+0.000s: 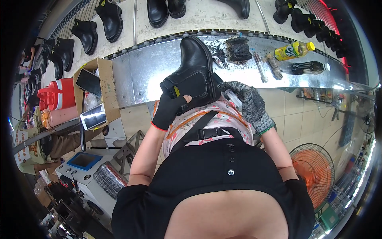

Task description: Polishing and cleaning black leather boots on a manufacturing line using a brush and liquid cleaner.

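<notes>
A black ankle boot (195,71) with an elastic side panel rests on my lap, sole turned away from me. My left hand (169,110), in a black fingerless glove with a red cuff, grips the boot's top opening. Touching the boot's right side near the heel is my right hand (248,103), in a grey knitted glove and closed around a small clear tube-like tool (232,97). A patterned apron (207,123) covers my lap under the boot.
A metal workbench (143,75) runs in front of me, with a black crusted block (238,49), a yellow bottle (292,50) and a dark bottle (308,67). Several black boots stand on the conveyor (207,18) behind. A cardboard box (95,89) holds phones at left. An orange fan (316,173) stands at right.
</notes>
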`<state>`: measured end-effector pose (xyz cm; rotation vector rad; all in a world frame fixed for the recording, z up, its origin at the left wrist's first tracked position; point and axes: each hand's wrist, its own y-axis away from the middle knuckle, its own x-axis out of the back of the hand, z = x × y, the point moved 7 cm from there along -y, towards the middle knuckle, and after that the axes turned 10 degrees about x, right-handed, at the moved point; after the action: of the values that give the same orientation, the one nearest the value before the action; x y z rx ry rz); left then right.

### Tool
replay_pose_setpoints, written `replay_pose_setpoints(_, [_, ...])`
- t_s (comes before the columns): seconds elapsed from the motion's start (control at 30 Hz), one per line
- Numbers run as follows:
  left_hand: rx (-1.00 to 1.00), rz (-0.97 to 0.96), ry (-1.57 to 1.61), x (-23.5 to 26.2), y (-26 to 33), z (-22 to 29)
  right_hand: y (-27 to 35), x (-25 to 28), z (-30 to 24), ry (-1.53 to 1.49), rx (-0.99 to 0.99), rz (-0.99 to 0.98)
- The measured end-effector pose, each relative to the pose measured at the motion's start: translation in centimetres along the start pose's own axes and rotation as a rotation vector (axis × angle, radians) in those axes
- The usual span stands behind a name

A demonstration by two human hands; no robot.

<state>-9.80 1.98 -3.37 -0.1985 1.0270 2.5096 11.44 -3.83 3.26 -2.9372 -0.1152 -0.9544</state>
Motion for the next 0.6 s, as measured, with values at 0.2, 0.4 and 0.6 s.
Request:
replay_pose_setpoints(0.2, [0.001, -0.014, 0.066, -0.7, -0.5, -0.5, 0.8, 1.3, -0.2, 0.121, 0.077, -0.058])
replay_pose_setpoints(0.4, [-0.023, -0.056, 0.239, -2.7, -0.7, 0.5, 2.2, 3.1, -1.5, 0.053, 0.013, -0.223])
replay_pose_setpoints(0.6, [0.072, -0.124, 0.371, -3.8, -0.6, 0.9, 4.1, 4.5, -3.2, 0.056, 0.004, -0.140])
